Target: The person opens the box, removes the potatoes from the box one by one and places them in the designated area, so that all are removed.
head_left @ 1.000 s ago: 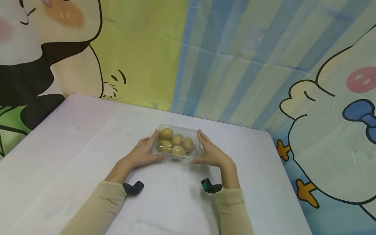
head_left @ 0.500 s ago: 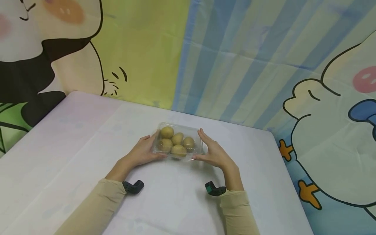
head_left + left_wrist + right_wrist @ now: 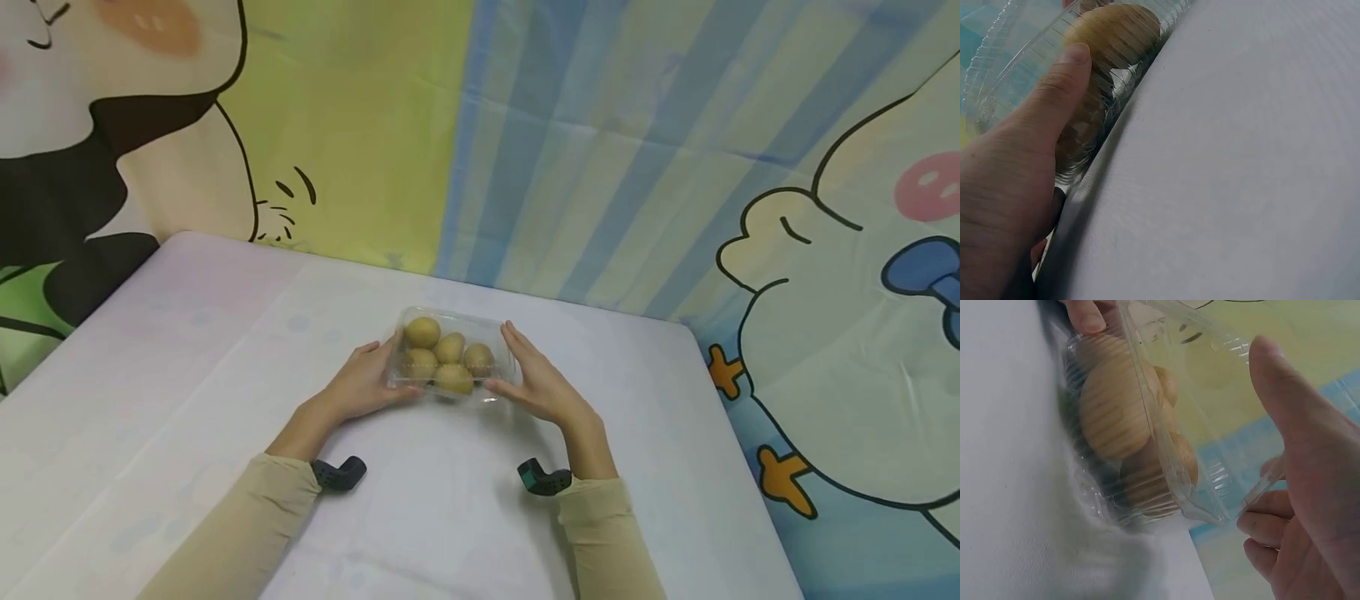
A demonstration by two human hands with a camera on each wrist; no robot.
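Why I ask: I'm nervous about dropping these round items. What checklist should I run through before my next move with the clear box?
1. Left hand gripping the clear box: ok, thumb against its near side.
2. Right hand at the opposite end: ok, thumb and fingers straddle it.
3. Round items contained: ok, those visible sit inside.
4. Box fastened shut: cannot tell.
5. Box resting on the white table: cannot tell.

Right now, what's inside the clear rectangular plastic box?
Inside the clear rectangular plastic box: five visible yellow-brown, rounded, potato- or egg-like items. Their undersides and the floor directly beneath them are covered, so can't tell what's there.
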